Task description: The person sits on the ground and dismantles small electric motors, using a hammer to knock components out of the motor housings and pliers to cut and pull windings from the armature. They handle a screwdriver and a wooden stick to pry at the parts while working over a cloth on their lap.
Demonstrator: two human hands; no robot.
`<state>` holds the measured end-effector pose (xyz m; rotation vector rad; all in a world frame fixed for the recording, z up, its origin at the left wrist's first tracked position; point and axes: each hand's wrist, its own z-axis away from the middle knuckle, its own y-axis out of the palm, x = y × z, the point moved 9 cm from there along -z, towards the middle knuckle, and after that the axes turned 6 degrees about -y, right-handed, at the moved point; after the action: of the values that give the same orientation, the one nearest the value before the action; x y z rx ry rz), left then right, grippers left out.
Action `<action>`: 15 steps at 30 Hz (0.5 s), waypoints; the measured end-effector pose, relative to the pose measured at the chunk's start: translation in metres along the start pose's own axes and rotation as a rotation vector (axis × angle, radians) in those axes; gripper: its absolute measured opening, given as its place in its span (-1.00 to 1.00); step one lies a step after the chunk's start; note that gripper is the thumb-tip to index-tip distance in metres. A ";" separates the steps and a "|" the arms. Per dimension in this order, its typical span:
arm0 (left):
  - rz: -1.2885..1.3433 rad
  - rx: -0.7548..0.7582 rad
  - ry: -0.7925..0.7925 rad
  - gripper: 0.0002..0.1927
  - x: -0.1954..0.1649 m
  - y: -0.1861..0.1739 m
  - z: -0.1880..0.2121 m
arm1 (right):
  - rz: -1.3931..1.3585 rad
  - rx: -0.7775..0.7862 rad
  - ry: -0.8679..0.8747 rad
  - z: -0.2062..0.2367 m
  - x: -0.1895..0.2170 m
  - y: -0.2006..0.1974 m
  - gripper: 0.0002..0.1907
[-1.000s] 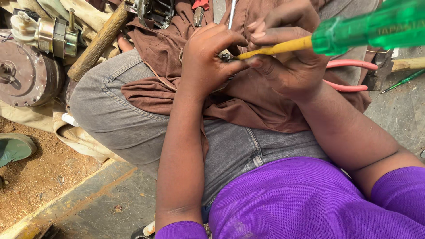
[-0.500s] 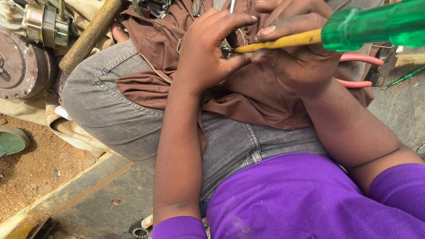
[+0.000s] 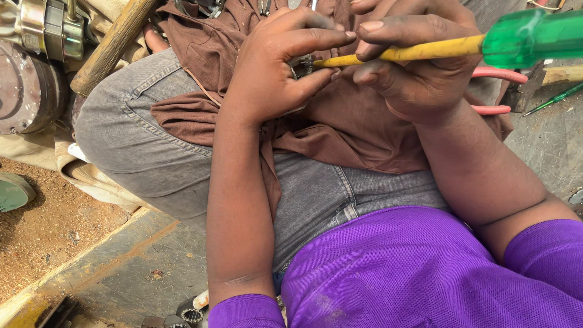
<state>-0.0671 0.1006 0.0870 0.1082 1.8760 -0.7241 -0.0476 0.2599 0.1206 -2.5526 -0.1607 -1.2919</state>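
Observation:
My right hand [image 3: 413, 67] grips a screwdriver [image 3: 486, 45] with a yellow shaft and a clear green handle, its tip pointing left. My left hand [image 3: 273, 67] is closed around a small metal part [image 3: 302, 62], mostly hidden by the fingers, and the screwdriver tip meets that part. Both hands work over a brown cloth [image 3: 340, 127] spread across my lap, above grey jeans [image 3: 139, 146]. Purple sleeves cover my upper arms.
A wooden handle [image 3: 109, 45] leans at the upper left beside a round metal motor housing [image 3: 27, 79]. Red-handled pliers [image 3: 498, 91] and a thin green screwdriver [image 3: 555, 97] lie at the right on grey concrete. Sandy ground and a concrete ledge lie at the lower left.
The view has shifted slightly down and left. Both hands stay together on the small part, with the screwdriver held at nearly the same angle.

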 end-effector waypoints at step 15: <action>0.052 -0.012 -0.034 -0.70 0.025 0.011 0.009 | 0.151 -0.014 0.104 0.015 0.012 -0.005 -0.63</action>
<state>-0.0660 0.0985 0.0580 0.1360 1.8380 -0.6749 -0.0298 0.2689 0.1232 -2.4486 0.0615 -1.3673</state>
